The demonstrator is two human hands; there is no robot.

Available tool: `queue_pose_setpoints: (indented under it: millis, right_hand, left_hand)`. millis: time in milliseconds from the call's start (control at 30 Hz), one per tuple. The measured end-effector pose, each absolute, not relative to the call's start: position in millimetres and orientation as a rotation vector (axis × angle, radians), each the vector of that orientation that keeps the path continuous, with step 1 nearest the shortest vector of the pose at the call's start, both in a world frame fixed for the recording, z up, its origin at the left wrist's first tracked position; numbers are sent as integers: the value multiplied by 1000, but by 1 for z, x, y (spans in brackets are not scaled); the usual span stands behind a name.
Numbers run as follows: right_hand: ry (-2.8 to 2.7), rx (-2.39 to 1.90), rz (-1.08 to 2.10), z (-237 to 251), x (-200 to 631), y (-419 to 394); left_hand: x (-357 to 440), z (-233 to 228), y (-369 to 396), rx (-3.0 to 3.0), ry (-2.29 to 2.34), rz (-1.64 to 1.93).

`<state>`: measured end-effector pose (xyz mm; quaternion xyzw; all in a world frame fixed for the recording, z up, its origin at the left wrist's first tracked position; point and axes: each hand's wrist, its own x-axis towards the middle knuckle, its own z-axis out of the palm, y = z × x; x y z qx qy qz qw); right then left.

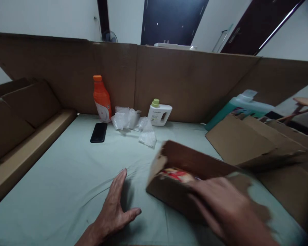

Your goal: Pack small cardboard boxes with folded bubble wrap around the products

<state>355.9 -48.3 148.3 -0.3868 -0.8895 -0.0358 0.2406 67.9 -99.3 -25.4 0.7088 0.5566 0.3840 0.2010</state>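
Observation:
An open cardboard box (169, 201), tilted and slightly blurred, is at the centre right of the table. Inside it lies a red and yellow printed packet (178, 175), partly hidden by the near wall. My right hand (218, 201) grips that near wall at its top edge; motion smears the fingers. Left of the box, my left hand (113, 208) is apart from everything, fingers stretched and thumb spread, holding nothing.
Along the back cardboard wall (184, 82) stand an orange bottle (102, 99), crumpled bubble wrap (128, 119) and a white jug (157, 114). A black phone (99, 132) lies at left. Cardboard flaps (238, 140) and a green liquid jug (233, 106) are at right.

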Motion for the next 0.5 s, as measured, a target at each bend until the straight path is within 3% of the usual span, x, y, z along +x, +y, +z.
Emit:
queue_pose_setpoints:
  millis: [133, 233, 367, 500]
  right_hand:
    - [-2553, -731, 86, 164, 307, -55]
    - [-2219, -1030, 96, 160, 336, -44]
    - [-1689, -1548, 351, 116, 375, -14]
    - [-1648, -1464, 859, 54, 363, 1]
  left_hand:
    - [57, -14, -109, 1813, 1566, 1138]
    - [45, -17, -114, 1717, 1640, 1170]
    - [43, -25, -112, 1683, 1655, 1149]
    - [48, -28, -106, 1741, 1636, 1175]
